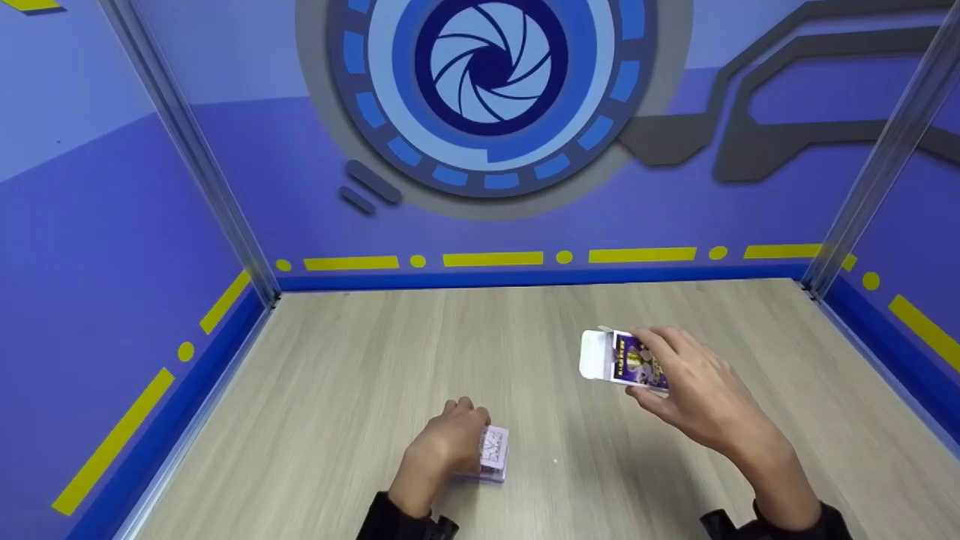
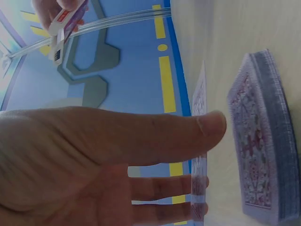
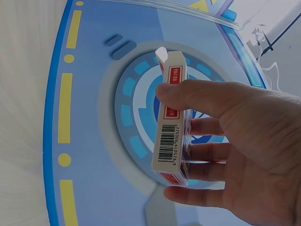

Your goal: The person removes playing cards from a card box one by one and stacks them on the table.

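Note:
On the tabletop lies a deck of playing cards (image 2: 256, 141) with a patterned back, close under my left hand (image 1: 448, 442). Just above the deck, that hand pinches a thin playing card (image 2: 199, 96) between thumb and fingers. In the head view the hand covers part of both card and deck. My right hand (image 1: 709, 390) holds a small card box (image 1: 637, 361) up off the table, thumb on one narrow side and fingers on the other. Its white end flap (image 1: 595, 355) is folded out toward the left. A barcode (image 3: 168, 143) shows on the box's side in the right wrist view.
The wood-grain table (image 1: 360, 352) is enclosed by blue printed panels (image 1: 487, 232) at the back and both sides. Metal posts (image 1: 202, 165) stand at the back corners.

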A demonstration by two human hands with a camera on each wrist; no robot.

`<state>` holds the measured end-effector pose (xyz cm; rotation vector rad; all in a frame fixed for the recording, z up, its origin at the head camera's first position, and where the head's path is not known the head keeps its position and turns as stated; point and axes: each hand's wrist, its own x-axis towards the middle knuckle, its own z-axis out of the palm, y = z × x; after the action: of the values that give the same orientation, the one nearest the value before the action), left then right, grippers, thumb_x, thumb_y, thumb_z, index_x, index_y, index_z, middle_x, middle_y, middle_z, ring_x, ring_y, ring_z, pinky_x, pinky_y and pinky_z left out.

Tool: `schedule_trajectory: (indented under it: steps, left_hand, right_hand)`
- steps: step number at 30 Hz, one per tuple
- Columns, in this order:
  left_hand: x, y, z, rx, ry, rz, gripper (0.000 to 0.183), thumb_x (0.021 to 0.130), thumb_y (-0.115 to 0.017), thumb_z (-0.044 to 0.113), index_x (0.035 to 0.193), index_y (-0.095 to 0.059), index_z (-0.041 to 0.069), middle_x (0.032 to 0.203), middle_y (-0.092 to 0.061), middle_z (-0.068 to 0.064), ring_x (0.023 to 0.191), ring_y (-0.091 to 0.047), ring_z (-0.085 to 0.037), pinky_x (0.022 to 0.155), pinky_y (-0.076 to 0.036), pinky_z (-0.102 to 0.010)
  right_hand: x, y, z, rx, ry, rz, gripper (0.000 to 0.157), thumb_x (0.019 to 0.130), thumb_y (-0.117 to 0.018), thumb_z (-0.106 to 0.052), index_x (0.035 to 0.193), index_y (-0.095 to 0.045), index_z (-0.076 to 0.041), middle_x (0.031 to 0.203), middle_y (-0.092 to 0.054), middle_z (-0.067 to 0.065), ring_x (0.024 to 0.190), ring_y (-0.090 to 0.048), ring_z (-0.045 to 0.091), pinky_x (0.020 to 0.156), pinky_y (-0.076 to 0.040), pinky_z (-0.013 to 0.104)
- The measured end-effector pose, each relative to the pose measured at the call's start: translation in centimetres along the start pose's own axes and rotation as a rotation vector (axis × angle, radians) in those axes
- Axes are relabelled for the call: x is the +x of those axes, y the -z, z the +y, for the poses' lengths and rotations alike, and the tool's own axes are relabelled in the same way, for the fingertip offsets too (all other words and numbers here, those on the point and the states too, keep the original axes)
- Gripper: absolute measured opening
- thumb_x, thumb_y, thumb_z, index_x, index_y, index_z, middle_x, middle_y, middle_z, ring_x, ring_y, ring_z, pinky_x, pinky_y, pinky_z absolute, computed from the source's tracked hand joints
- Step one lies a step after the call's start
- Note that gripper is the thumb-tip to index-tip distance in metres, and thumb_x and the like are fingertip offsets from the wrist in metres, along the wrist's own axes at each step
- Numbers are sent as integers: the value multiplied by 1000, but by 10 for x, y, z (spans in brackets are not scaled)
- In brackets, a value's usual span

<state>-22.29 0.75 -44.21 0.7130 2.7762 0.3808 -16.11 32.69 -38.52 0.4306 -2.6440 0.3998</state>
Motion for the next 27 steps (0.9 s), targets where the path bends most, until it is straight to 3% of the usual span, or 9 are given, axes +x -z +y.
schedule_trajectory:
  steps: [9, 15, 20, 27]
  left_hand:
    - [7, -10, 1, 29, 38, -38, 51, 66, -86, -4, 114, -71, 3, 95, -56, -7, 89, -50, -22, 82, -52, -40]
    - [10, -17, 1, 40, 71, -60, 55, 62, -88, -6, 113, -72, 3, 97, -57, -8, 89, -51, -22, 85, -54, -40]
    - [10, -20, 0, 66, 62, -54, 54, 59, -88, -9, 109, -70, 2, 96, -55, -9, 87, -48, -21, 81, -54, -38]
    - [8, -21, 2, 67, 58, -42, 46, 66, -82, -8, 108, -66, 0, 101, -56, -13, 88, -50, -23, 78, -55, -39]
  right_hand:
    - [0, 1, 0, 3, -12, -7, 72, 78, -91, -23, 140, -58, -7, 127, -62, 16, 106, -63, 35, 78, -54, 55]
    - [0, 1, 0, 8, -5, -2, 71, 79, -90, -25, 140, -58, -5, 127, -63, 16, 106, -63, 34, 77, -54, 53]
    - [0, 1, 0, 13, -3, -1, 71, 79, -90, -25, 140, -58, -5, 126, -63, 15, 104, -63, 32, 76, -55, 52]
    - [0, 1, 1, 14, 0, 1, 71, 79, -90, -25, 139, -58, -5, 126, -63, 15, 103, -63, 32, 76, -55, 51]
